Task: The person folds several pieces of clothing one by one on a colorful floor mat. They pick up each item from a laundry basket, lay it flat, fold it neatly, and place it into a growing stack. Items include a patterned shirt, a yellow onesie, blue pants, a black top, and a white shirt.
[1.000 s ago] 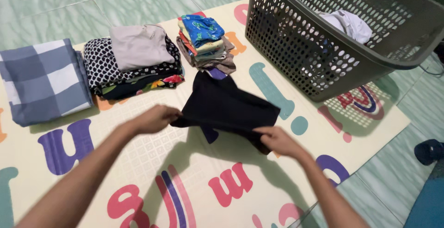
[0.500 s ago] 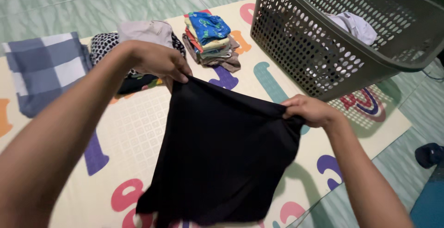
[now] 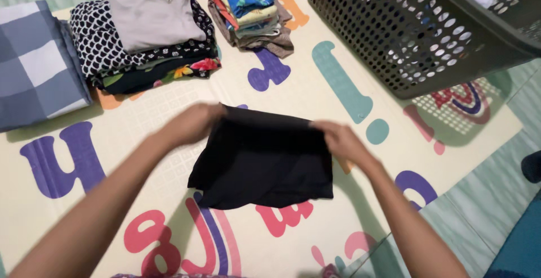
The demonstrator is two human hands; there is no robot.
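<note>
Hands pinch a black garment (image 3: 265, 159) at mid-frame: left hand (image 3: 191, 123) grips its upper-left corner, right hand (image 3: 338, 140) its upper-right, on the mat (image 3: 84, 199).

I saw a matt black cloth garment (image 3: 265, 162) on a smooth foam-like play mat (image 3: 349, 221) with a faint embossed grid. The basket (image 3: 417, 36) looked like dull grey perforated plastic; the floor tiles (image 3: 484, 199) gleamed slightly.

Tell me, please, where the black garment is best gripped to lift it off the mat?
Probably at the two top corners, from above: the black garment lies spread flat on the mat, and the left hand and right hand already pinch that straight upper edge.
</note>
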